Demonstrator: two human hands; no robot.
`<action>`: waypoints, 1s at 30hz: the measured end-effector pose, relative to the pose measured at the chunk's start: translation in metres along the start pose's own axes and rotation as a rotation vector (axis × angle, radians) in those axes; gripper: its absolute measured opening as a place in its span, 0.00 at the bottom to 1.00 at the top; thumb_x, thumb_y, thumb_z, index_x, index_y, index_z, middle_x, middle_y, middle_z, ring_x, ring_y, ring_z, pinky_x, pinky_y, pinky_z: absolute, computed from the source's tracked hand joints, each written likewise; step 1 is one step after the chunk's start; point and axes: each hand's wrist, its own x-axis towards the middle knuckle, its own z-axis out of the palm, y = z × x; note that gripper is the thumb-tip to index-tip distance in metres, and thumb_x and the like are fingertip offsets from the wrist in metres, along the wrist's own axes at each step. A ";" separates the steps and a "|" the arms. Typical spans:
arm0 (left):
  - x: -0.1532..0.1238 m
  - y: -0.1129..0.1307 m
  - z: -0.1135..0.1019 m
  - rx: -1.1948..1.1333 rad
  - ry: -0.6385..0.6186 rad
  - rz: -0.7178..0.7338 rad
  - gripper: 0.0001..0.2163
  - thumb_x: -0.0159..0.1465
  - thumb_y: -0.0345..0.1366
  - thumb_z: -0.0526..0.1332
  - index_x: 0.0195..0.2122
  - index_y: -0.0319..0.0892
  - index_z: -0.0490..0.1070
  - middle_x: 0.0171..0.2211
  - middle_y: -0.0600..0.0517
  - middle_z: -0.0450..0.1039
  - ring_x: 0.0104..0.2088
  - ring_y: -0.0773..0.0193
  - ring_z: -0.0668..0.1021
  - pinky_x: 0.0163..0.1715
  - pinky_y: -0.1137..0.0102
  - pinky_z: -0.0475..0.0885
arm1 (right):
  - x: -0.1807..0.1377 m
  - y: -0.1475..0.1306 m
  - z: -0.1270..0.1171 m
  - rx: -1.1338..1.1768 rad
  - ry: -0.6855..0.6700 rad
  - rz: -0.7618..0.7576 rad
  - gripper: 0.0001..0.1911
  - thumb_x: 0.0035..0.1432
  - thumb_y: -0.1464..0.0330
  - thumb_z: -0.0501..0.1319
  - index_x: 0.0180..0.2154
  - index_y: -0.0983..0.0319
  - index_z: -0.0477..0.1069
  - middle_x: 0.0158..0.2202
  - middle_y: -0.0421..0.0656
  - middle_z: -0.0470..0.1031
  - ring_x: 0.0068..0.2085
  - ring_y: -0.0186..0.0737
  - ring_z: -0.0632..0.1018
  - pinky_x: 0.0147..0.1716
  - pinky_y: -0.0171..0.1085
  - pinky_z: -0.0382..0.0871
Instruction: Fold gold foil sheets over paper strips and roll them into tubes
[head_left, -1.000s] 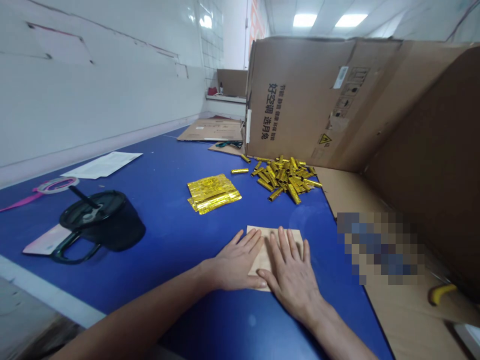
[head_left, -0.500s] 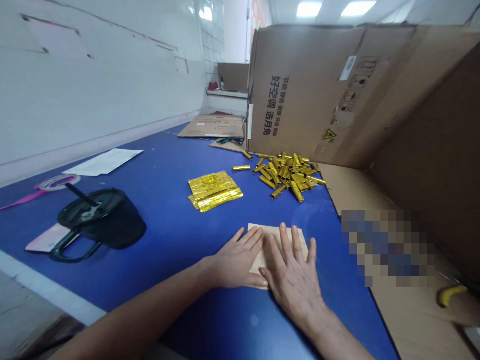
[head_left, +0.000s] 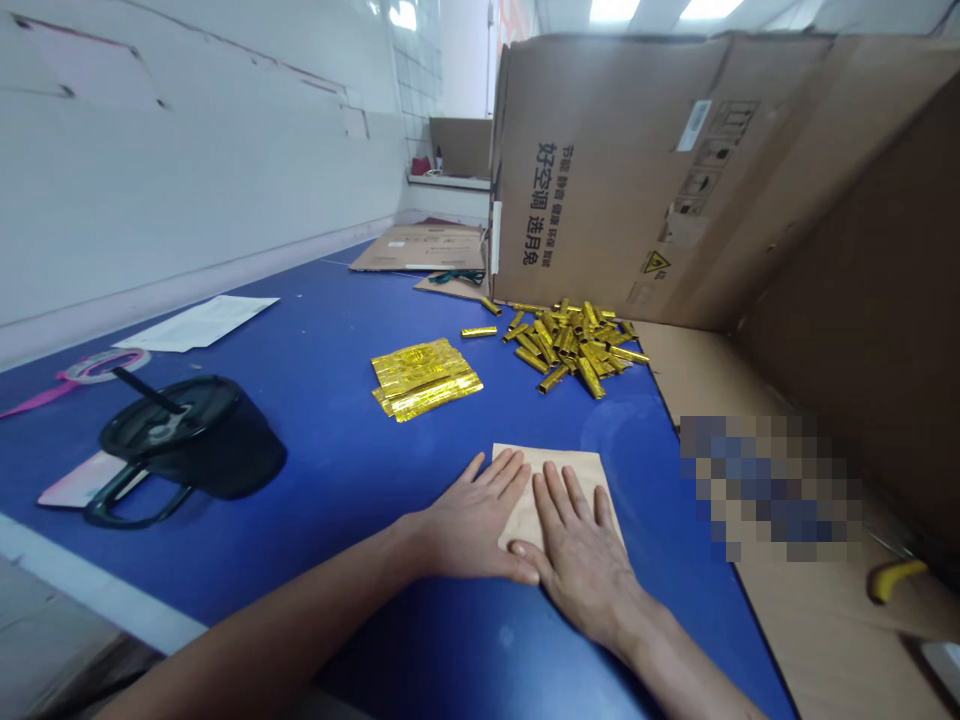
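Note:
A light brown sheet of paper [head_left: 551, 452] lies flat on the blue tabletop [head_left: 435, 650], partly covered by both hands. My left hand [head_left: 476, 520] rests on its left side, palm down with fingers stretched out. Over the right part of the sheet lies my right hand [head_left: 585, 550], flat, its fingers pointing away from me. The two thumbs come close together at the near edge. Beyond the hands are flat gold foil sheets [head_left: 427, 375], overlapping one another. A heap of small gold foil tubes [head_left: 574, 345] sits farther back to the right.
A dark lidded mug [head_left: 217, 440] with a straw stands at left, near a roll of tape [head_left: 112, 366] and a white paper [head_left: 199, 322]. A large cardboard box [head_left: 600, 200] rises behind the heap. Flattened cardboard [head_left: 420, 248] lies at the back.
My right hand has slid slightly toward me and its fingers have drawn closer together. The left hand stays in nearly the same place. The camera view has shifted a little.

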 end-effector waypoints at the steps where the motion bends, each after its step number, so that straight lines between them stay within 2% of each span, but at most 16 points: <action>1: 0.000 0.007 -0.002 -0.022 0.013 0.026 0.46 0.50 0.62 0.48 0.60 0.32 0.36 0.60 0.39 0.35 0.60 0.53 0.41 0.55 0.56 0.38 | -0.001 0.000 0.001 -0.001 0.000 -0.016 0.33 0.56 0.54 0.43 0.59 0.66 0.45 0.61 0.50 0.41 0.60 0.54 0.42 0.52 0.59 0.39; 3: 0.000 0.024 -0.005 -0.064 0.038 0.153 0.44 0.51 0.60 0.49 0.60 0.34 0.36 0.61 0.42 0.35 0.60 0.54 0.40 0.55 0.57 0.35 | -0.003 0.000 0.004 -0.011 0.009 -0.072 0.32 0.56 0.55 0.44 0.59 0.64 0.44 0.61 0.50 0.42 0.60 0.53 0.42 0.52 0.60 0.39; 6: 0.001 0.041 -0.006 -0.117 0.014 0.344 0.40 0.54 0.57 0.49 0.60 0.34 0.40 0.60 0.43 0.41 0.60 0.59 0.44 0.56 0.63 0.34 | -0.006 0.000 0.009 -0.043 0.059 -0.162 0.32 0.56 0.58 0.45 0.59 0.65 0.43 0.61 0.50 0.41 0.60 0.51 0.42 0.53 0.59 0.36; 9: 0.007 0.040 -0.002 -0.119 0.018 0.298 0.41 0.53 0.58 0.51 0.59 0.33 0.41 0.60 0.42 0.41 0.60 0.57 0.45 0.56 0.63 0.34 | -0.005 0.000 0.012 -0.027 0.063 -0.186 0.33 0.56 0.58 0.46 0.59 0.65 0.40 0.61 0.50 0.40 0.60 0.50 0.43 0.54 0.56 0.36; 13: 0.013 0.023 0.004 -0.122 -0.014 0.220 0.46 0.49 0.61 0.51 0.60 0.33 0.38 0.60 0.41 0.37 0.59 0.52 0.42 0.56 0.59 0.35 | -0.001 -0.002 0.005 0.050 -0.011 -0.155 0.32 0.57 0.56 0.44 0.60 0.60 0.37 0.61 0.48 0.42 0.59 0.51 0.47 0.54 0.56 0.37; 18: 0.014 0.015 0.012 -0.143 -0.008 0.144 0.50 0.45 0.62 0.53 0.60 0.33 0.33 0.61 0.42 0.29 0.59 0.53 0.38 0.56 0.59 0.35 | 0.000 -0.004 -0.006 0.073 -0.065 -0.155 0.33 0.57 0.56 0.43 0.60 0.63 0.37 0.61 0.50 0.43 0.60 0.53 0.46 0.54 0.57 0.36; 24: 0.014 0.014 0.018 -0.115 0.018 0.101 0.53 0.44 0.62 0.54 0.60 0.33 0.28 0.60 0.42 0.24 0.59 0.53 0.34 0.56 0.59 0.35 | 0.000 -0.003 -0.008 0.069 -0.093 -0.127 0.34 0.56 0.55 0.44 0.60 0.65 0.40 0.59 0.52 0.48 0.59 0.54 0.46 0.54 0.56 0.36; 30: 0.012 0.015 0.020 -0.074 0.027 0.035 0.54 0.43 0.63 0.53 0.59 0.33 0.26 0.60 0.40 0.22 0.59 0.50 0.33 0.56 0.58 0.38 | 0.001 -0.001 -0.002 0.039 -0.069 -0.085 0.37 0.54 0.55 0.47 0.60 0.67 0.39 0.61 0.51 0.41 0.60 0.50 0.41 0.55 0.53 0.36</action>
